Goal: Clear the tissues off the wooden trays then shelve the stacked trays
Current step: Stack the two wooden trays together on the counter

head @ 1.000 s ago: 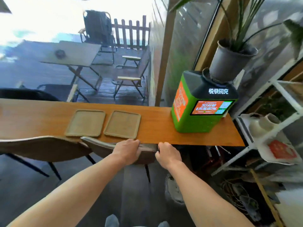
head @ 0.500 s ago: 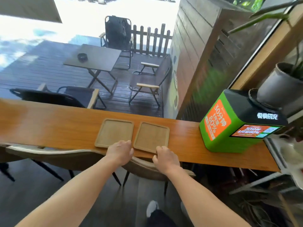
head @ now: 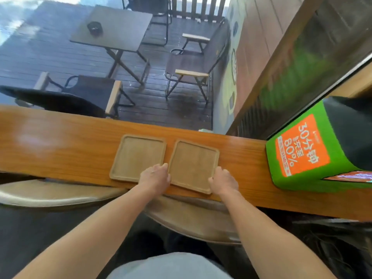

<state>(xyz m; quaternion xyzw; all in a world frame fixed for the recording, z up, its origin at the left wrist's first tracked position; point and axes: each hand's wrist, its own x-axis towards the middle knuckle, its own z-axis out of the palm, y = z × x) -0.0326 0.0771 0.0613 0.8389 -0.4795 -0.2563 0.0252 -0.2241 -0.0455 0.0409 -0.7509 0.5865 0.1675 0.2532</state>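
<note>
Nearest the camera, two bare forearms reach over a tan chair back. Left hand (head: 155, 176) and right hand (head: 223, 181) clasp opposite near edges of the right square wooden tray (head: 193, 164), likely to lift it onto the left square wooden tray (head: 138, 156) alongside. Both rest tissue-free on the long orange-brown wooden counter (head: 60, 143).

Wooden counter (head: 60, 146) carries two wooden trays (head: 138, 156) side by side, green box (head: 314, 150).

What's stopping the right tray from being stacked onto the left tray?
Nothing visible. Both hands, left hand and right hand, already touch the right tray, and the left tray beside it lies bare.
</note>
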